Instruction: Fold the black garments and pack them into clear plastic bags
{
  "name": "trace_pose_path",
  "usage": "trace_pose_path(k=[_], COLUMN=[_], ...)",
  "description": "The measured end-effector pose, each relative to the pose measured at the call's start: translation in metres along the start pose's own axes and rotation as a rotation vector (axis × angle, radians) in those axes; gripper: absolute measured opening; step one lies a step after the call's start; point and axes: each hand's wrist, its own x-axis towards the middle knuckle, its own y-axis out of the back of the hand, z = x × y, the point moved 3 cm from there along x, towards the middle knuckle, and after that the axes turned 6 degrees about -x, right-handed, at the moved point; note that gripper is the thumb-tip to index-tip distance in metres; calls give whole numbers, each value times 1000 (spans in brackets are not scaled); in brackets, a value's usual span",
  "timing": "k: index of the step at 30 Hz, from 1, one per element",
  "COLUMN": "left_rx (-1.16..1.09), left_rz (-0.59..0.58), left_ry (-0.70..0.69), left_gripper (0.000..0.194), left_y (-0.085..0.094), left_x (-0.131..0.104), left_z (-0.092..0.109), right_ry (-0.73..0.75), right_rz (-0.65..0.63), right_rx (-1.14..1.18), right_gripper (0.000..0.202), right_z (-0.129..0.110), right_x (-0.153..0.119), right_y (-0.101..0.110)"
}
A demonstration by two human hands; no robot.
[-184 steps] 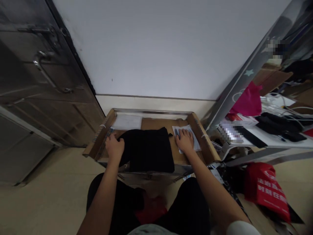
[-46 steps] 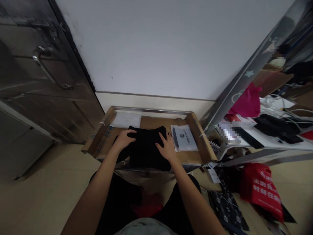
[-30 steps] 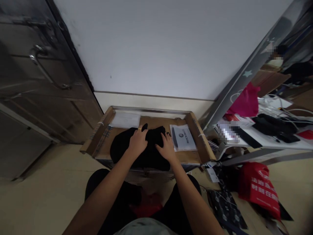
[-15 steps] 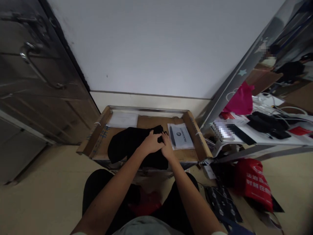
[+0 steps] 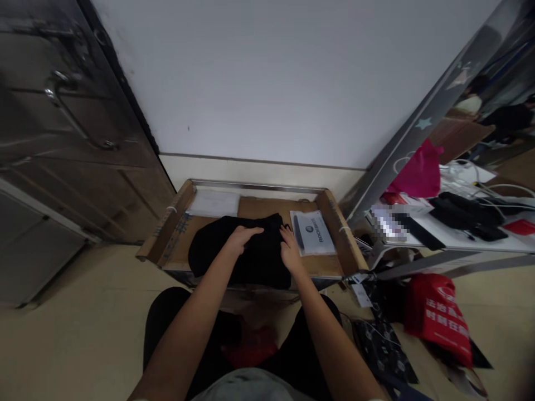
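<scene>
A black cloth item [image 5: 263,259] lies folded on the cardboard-lined cart top [image 5: 261,207]. My left hand [image 5: 241,238] rests on its upper middle, fingers stretched to the right. On its right edge lies my right hand [image 5: 290,249], fingers spread and pointing up. Just right of that hand is a clear packet with a grey item and printed lettering [image 5: 312,233]. A flat white packet [image 5: 214,203] sits at the cart's back left.
A metal door with a handle [image 5: 79,125] stands at the left. To the right, a white table [image 5: 455,239] bears a pink bag [image 5: 420,170], cables and black items. Below it are a red bag [image 5: 438,317] and other things on the floor. People are visible at the far right.
My left hand has moved left across the black cloth, away from my right hand, so the two are now apart. The view has shifted slightly.
</scene>
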Motion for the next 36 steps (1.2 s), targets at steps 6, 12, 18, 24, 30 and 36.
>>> trace_pose_path(k=[6, 12, 18, 24, 30, 36], left_rx=[-244, -248, 354, 721, 1413, 1628], left_rz=[-198, -286, -22, 247, 495, 408], left_ry=[19, -172, -566, -674, -632, -589], left_gripper=[31, 50, 61, 21, 37, 34], left_y=[-22, -17, 1, 54, 143, 173], left_x=[-18, -42, -47, -27, 24, 46], left_z=[4, 25, 45, 68, 84, 77], right_ry=[-39, -173, -443, -828, -902, -916], right_rz=[65, -26, -241, -229, -198, -226], right_rx=[177, 573, 979, 1471, 1550, 1529], right_gripper=[62, 76, 68, 29, 26, 24], right_z=[-16, -50, -65, -56, -49, -54], right_x=[-2, 1, -7, -13, -11, -11], right_y=[20, 44, 22, -6, -10, -11])
